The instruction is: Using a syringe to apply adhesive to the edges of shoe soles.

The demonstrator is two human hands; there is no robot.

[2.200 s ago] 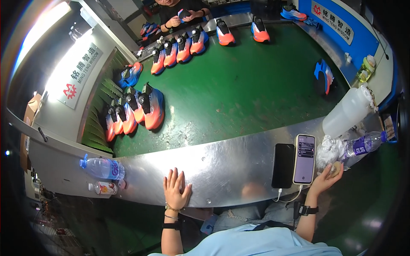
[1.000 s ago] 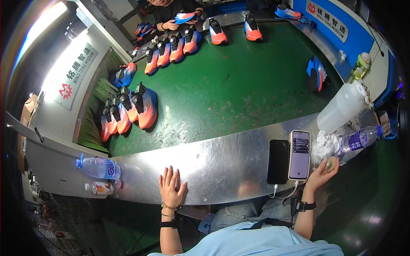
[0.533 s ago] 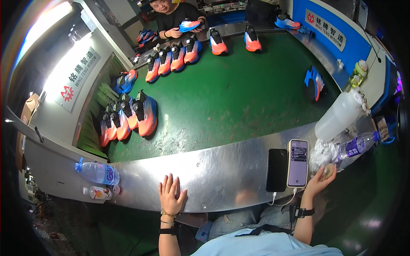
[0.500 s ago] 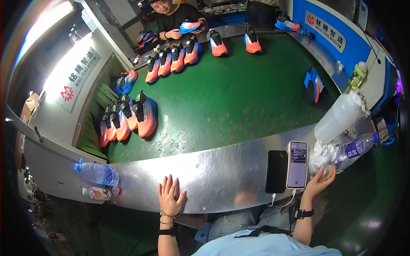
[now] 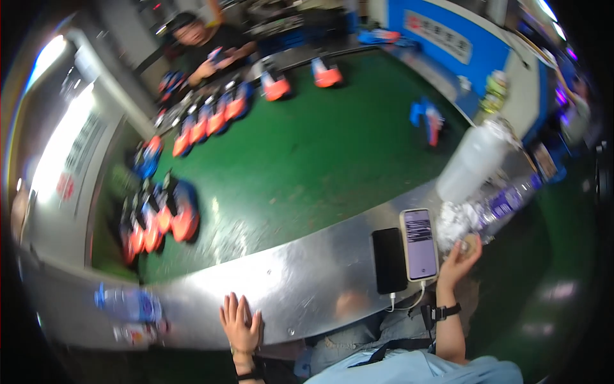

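My left hand (image 5: 241, 325) lies flat on the metal ledge (image 5: 307, 281), its fingers stretched out and nothing in it. At the right end of the ledge, my right hand (image 5: 458, 264) has its fingers closed round a small round beige object (image 5: 471, 244); its kind cannot be made out. Beside that hand is a crumpled white wad (image 5: 455, 223). To the left of the hand lie a phone with a lit screen (image 5: 419, 246) and a dark phone (image 5: 389, 261), side by side, with white cables at their lower ends.
A large white bottle (image 5: 472, 161) and a purple-labelled bottle (image 5: 511, 200) lie tilted at the right. Blurred bottles (image 5: 131, 304) lie at the left end. Several orange-and-blue shoes (image 5: 181, 211) stand on the green table (image 5: 307, 147). Across it, a person (image 5: 214, 48) holds something blurred.
My view has turned, so the whole scene has shifted and tilted, with blur. My left hand still rests on the ledge, and the right still holds the beige object.
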